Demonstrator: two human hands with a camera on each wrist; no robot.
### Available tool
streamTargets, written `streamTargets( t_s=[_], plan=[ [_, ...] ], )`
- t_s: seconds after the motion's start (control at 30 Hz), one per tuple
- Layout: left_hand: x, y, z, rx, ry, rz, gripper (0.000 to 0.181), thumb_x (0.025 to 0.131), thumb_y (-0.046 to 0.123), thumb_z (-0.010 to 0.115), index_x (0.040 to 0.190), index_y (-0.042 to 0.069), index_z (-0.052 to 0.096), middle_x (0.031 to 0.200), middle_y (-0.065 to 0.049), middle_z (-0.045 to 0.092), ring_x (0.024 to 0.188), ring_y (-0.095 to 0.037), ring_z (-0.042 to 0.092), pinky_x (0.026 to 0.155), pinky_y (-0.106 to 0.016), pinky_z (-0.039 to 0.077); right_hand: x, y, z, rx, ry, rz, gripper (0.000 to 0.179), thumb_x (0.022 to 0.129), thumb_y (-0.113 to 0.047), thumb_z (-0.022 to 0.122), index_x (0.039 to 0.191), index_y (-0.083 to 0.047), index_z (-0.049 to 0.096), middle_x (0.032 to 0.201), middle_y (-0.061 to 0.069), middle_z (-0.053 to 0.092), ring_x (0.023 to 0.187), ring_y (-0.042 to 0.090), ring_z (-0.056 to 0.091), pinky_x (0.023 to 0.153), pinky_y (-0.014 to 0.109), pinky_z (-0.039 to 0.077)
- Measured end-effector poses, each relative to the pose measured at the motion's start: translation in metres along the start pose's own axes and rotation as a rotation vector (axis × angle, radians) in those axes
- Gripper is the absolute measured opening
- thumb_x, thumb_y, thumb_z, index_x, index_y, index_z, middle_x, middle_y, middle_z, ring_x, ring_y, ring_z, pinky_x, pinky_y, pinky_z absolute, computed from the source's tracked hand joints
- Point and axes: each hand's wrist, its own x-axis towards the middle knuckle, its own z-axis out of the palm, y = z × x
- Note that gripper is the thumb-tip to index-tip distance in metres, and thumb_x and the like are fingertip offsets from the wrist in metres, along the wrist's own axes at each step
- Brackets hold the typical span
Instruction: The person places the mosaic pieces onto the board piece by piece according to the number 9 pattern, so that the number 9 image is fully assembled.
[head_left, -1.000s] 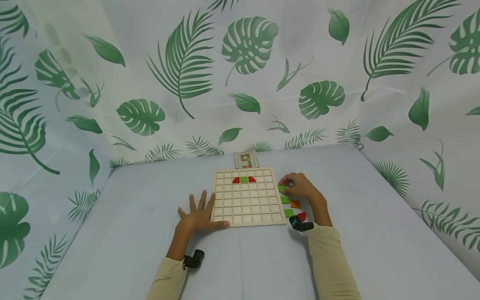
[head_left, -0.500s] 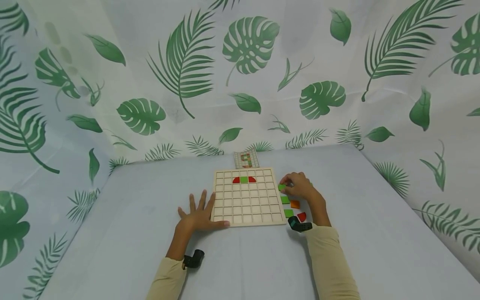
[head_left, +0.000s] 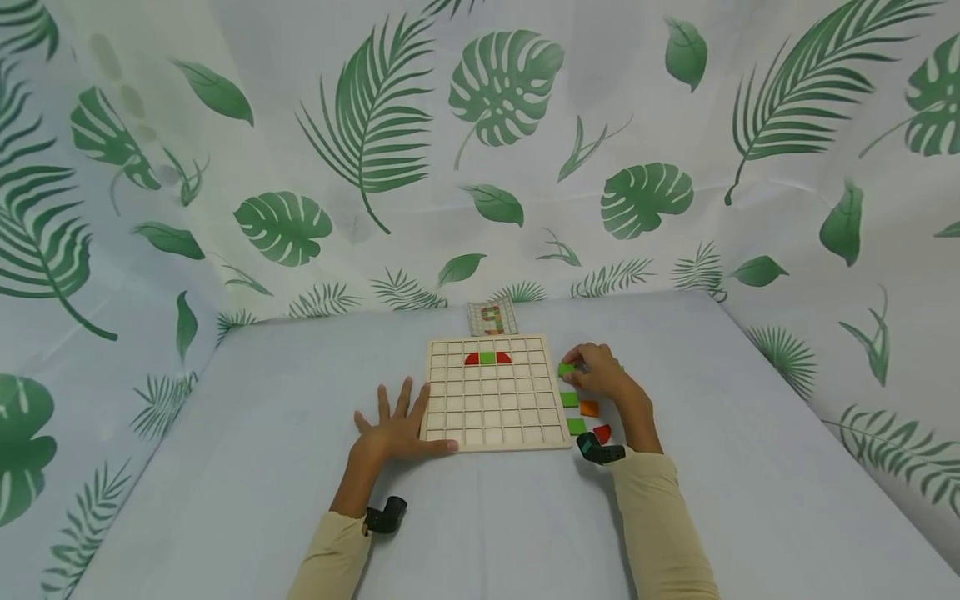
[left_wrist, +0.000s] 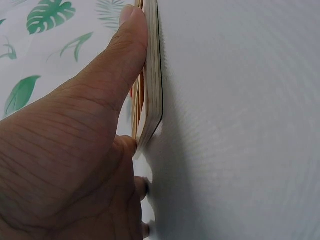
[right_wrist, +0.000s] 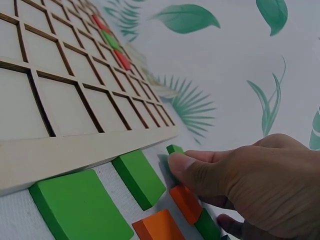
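With your right hand point(head_left: 602, 372) you are pinching a green tile point(right_wrist: 174, 148) between thumb and finger, just off the edge of the gridded wooden board point(head_left: 491, 408), which is lying to that hand's left. Nearer you than those fingertips, two other green tiles point(head_left: 569, 400), an orange tile point(head_left: 589, 408) and a rounded red piece point(head_left: 602, 433) are lying close by. Your left hand point(head_left: 397, 437) is resting with straight, spread fingers, grasping nothing, its thumb touching the board's near edge. Ahead and rightward of it, two red corner pieces point(head_left: 472, 359) are flanking a green square point(head_left: 488, 358) in the grid; a patterned card point(head_left: 492, 318) is lying farther beyond.
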Motion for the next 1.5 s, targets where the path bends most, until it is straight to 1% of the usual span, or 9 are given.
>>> streamTargets(
  t_s=[0.27,0.53,0.67,0.8,0.97,1.1,1.27,1.43,1.5],
  plan=[
    [-0.001,-0.001,-0.001,-0.003,0.002,0.003,0.111,0.076,0.076,0.061,0.159,0.021,0.010,0.166,-0.014,-0.002,0.147,-0.051,-0.011,0.103,-0.082,0.006,0.002,0.001,0.003,0.015,0.011,0.006,0.026,0.093,-0.016,0.066,0.114,-0.001,0.063,0.109,0.016,0.063,0.099,0.028,0.055,0.091,0.045,0.047],
    [-0.003,0.001,-0.004,-0.003,-0.003,0.005,0.110,0.077,0.075,0.061,0.159,0.021,0.010,0.166,-0.014,-0.002,0.147,-0.050,-0.011,0.103,-0.082,0.006,0.002,-0.002,0.002,-0.011,0.020,0.008,0.026,0.094,-0.018,0.065,0.114,-0.002,0.065,0.108,0.015,0.064,0.097,0.027,0.054,0.091,0.046,0.046],
    [-0.002,0.001,-0.005,-0.003,-0.004,0.009,0.110,0.078,0.074,0.061,0.159,0.020,0.010,0.166,-0.014,-0.002,0.147,-0.050,-0.011,0.103,-0.082,0.006,0.002,-0.005,0.003,-0.022,0.033,-0.009,0.027,0.093,-0.018,0.065,0.115,-0.002,0.065,0.112,0.016,0.063,0.101,0.029,0.054,0.094,0.049,0.045],
    [-0.001,-0.001,-0.004,-0.005,-0.007,0.007,0.110,0.078,0.074,0.061,0.159,0.020,0.009,0.166,-0.014,-0.002,0.147,-0.050,-0.011,0.103,-0.082,0.005,0.004,-0.005,0.006,-0.042,0.052,-0.033,0.028,0.093,-0.020,0.065,0.116,-0.003,0.065,0.116,0.017,0.063,0.110,0.032,0.055,0.098,0.055,0.042],
    [-0.001,-0.001,-0.003,-0.004,-0.009,0.007,0.111,0.077,0.076,0.060,0.159,0.021,0.009,0.166,-0.013,-0.003,0.147,-0.050,-0.011,0.103,-0.082,0.005,0.005,-0.004,0.010,-0.061,0.097,-0.090,0.028,0.094,-0.022,0.066,0.115,-0.003,0.066,0.116,0.019,0.064,0.115,0.037,0.055,0.096,0.061,0.040],
    [0.000,-0.001,-0.001,-0.006,-0.006,0.009,0.112,0.076,0.076,0.061,0.159,0.021,0.009,0.166,-0.013,-0.003,0.147,-0.050,-0.011,0.103,-0.082,0.006,0.005,-0.005,0.012,-0.049,0.119,-0.118,0.028,0.093,-0.022,0.067,0.115,-0.003,0.066,0.115,0.019,0.064,0.115,0.038,0.055,0.096,0.063,0.039],
    [0.001,-0.001,0.000,-0.013,-0.005,0.009,0.112,0.076,0.075,0.061,0.159,0.021,0.010,0.166,-0.014,-0.002,0.147,-0.051,-0.010,0.102,-0.082,0.005,0.005,-0.005,0.012,-0.039,0.121,-0.125,0.029,0.094,-0.024,0.066,0.116,-0.005,0.064,0.116,0.017,0.064,0.118,0.037,0.054,0.097,0.065,0.037],
    [0.000,-0.001,-0.001,-0.017,-0.009,0.004,0.112,0.076,0.075,0.062,0.159,0.021,0.010,0.166,-0.013,-0.003,0.148,-0.049,-0.012,0.103,-0.081,0.004,0.006,-0.007,0.013,0.038,0.140,-0.154,0.029,0.093,-0.021,0.067,0.117,-0.005,0.064,0.115,0.018,0.063,0.117,0.038,0.053,0.095,0.065,0.037],
    [0.000,-0.001,-0.001,-0.016,-0.019,0.001,0.112,0.076,0.076,0.061,0.159,0.021,0.009,0.166,-0.013,-0.004,0.148,-0.049,-0.013,0.104,-0.081,0.002,0.005,-0.009,0.014,0.069,0.145,-0.150,0.029,0.092,-0.021,0.068,0.116,-0.005,0.065,0.114,0.018,0.063,0.116,0.038,0.053,0.095,0.064,0.037]
  ],
)
